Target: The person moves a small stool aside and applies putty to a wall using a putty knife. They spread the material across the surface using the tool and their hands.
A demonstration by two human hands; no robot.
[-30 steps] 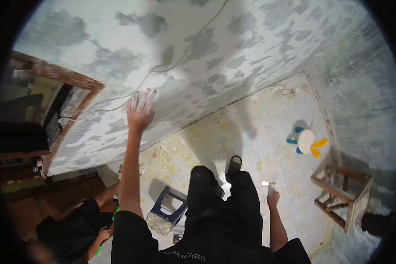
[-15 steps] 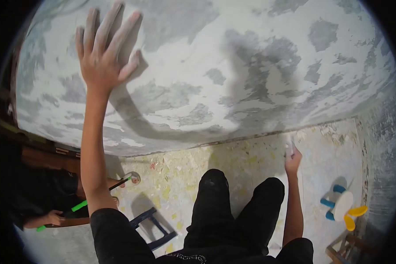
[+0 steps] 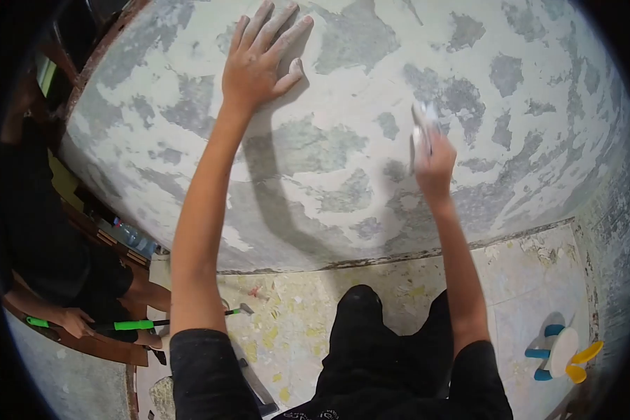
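Fingers of the right hand [image 3: 432, 159] are closed round a small scraper [image 3: 422, 126], now lifted from beside the legs to the patchy wall [image 3: 371, 84] right of centre (blade seemingly touching). Further up, the left hand [image 3: 257, 64] lies flat, spread, holding nothing, upper centre.

The scraper [image 3: 422, 126] in the right hand [image 3: 434, 164] is blurred and mostly covered by the closed fingers [image 3: 427, 150], so its blade shape cannot be told. At the left edge, a co-worker [image 3: 56, 259] is cut off by the dark lens rim; only a dark sleeve, a forearm and a hand [image 3: 73, 322] show, gripping a green-handled tool [image 3: 129, 325] whose far end is too small to make out. A blue stool [image 3: 255, 392] is largely hidden behind the person's left arm. A colourful toy [image 3: 561, 352] sits partly lost at the lower right rim.
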